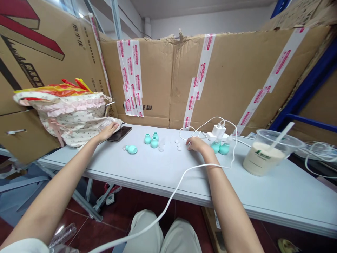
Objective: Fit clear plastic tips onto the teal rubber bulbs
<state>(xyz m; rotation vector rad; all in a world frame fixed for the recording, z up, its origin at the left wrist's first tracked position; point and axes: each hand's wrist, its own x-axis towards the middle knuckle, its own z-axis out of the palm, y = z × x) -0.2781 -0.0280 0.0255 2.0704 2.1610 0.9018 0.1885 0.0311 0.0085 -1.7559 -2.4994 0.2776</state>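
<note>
My left hand (108,132) lies with fingers stretched out over the edge of a floral cloth bag (71,123), beside a dark phone (120,134). My right hand (196,144) rests on the table with its fingers curled down; whatever is under its fingertips is hidden. Just left of it lie several small white discs (179,144). Three mint-green bulb-shaped bottles with open necks (154,142) stand mid-table, next to clear plastic pieces (161,144). Another mint bottle (131,149) with a clear tip lies on its side. Two more mint bottles (224,149) with clear tops stand right of my right hand.
A white cable (181,177) crosses over my right forearm to a charger (219,130) on a power strip. On the right stands a plastic cup (263,158) of milky drink with a straw. Cardboard (158,77) walls the table's (168,168) back.
</note>
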